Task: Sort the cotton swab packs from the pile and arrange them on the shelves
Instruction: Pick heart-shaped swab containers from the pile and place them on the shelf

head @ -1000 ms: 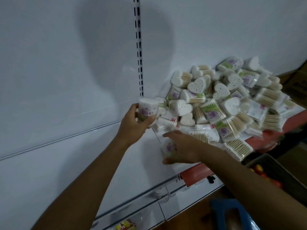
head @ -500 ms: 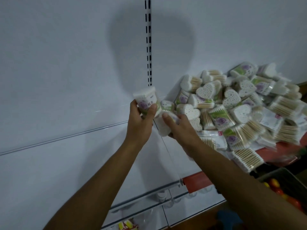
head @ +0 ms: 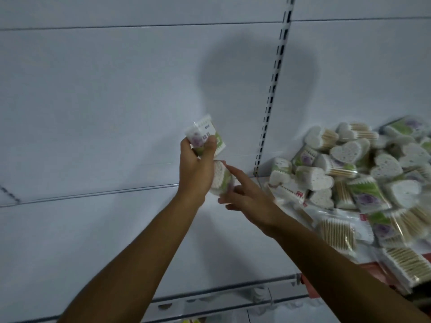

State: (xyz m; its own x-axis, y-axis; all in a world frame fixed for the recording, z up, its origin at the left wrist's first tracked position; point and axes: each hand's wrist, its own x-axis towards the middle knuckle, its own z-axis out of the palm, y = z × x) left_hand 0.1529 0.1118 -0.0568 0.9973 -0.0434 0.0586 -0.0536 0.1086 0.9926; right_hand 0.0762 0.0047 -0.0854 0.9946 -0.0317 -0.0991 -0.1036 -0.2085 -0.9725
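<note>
The white shelf [head: 116, 229] fills most of the frame, its back panel bare on the left and centre, with a slotted upright [head: 270, 99] running down right of centre. At the right edge, the pile [head: 363, 183] of cotton swab packs spreads from mid-height down to the lower right: heart-shaped bundles, green-labelled packs and flat bags jumbled together.

In the middle of the frame your left hand [head: 196, 170] is raised, its fingers clamped round an upper pack [head: 205, 137] with a green and purple label. Just below it a second pack [head: 221, 180] sits between both hands; your right hand [head: 247, 197] touches it from the right with fingers mostly extended, though blur keeps me from saying whether they pinch it.

You look to be gathering like packs before placing them, so the sorting step is in hand and most of the pile is unsorted. Next, you need to secure both packs in your left hand, then set them upright on the open shelf to the left.
</note>
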